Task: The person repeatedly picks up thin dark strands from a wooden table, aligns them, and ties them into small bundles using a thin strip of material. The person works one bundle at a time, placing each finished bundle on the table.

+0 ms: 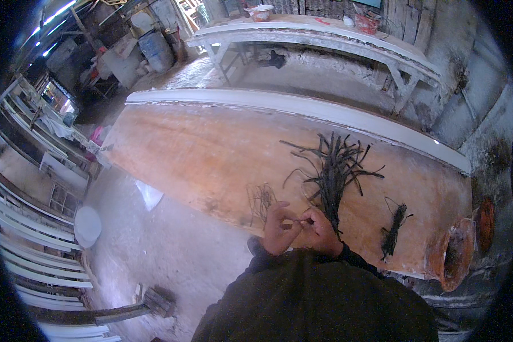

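Pinched shut, the left hand and right hand meet, perhaps on something thin, near the dark strip bundle; right of it lies a small bundle, left a wiry tangle, beyond it a white rail

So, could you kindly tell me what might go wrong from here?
The right hand could disturb the large dark bundle, which lies close by with its strips splayed. The left hand might brush the thin strands off the table, since they lie close to the table's near edge.
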The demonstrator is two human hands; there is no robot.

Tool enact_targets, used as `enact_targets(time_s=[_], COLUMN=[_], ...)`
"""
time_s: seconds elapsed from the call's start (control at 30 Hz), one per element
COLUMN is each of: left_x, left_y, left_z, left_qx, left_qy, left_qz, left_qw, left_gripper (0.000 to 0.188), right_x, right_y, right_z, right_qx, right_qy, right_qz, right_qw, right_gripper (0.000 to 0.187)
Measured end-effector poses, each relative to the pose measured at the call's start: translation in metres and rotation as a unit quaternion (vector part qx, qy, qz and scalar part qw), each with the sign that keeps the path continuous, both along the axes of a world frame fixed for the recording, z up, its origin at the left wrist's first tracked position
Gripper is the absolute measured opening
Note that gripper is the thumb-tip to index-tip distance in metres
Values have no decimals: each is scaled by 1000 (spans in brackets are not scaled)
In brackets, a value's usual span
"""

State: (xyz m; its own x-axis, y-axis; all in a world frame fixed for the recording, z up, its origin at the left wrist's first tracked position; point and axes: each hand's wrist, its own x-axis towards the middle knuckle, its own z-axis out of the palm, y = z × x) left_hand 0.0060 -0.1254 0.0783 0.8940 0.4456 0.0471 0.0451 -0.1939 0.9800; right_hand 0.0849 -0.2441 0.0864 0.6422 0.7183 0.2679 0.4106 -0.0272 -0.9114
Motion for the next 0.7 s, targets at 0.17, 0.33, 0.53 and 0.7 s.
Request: enact_targets(time_s=[0.17, 0.33, 0.53, 0.7], left_x=[5, 6, 2, 1], left_y=[1, 14, 8, 14], left_z=[1, -22, -28, -50], left_qx=[-70, -75, -146, -247], left_qy=[4, -15, -28, -45], left_qz=[-12, -59, -41, -34], left_qw=[997, 995, 988, 967], left_gripper=[38, 16, 13, 12], right_x=[4, 8, 5, 1], right_y=[-7, -7, -4, -2], right_z=[2, -9, 5, 5], right_qx=[47, 156, 181, 49], right_qy=[418, 581, 546, 439], right_qz=[79, 141, 105, 36], right_qw=[904, 786, 812, 897], right_gripper=[8, 10, 15, 19])
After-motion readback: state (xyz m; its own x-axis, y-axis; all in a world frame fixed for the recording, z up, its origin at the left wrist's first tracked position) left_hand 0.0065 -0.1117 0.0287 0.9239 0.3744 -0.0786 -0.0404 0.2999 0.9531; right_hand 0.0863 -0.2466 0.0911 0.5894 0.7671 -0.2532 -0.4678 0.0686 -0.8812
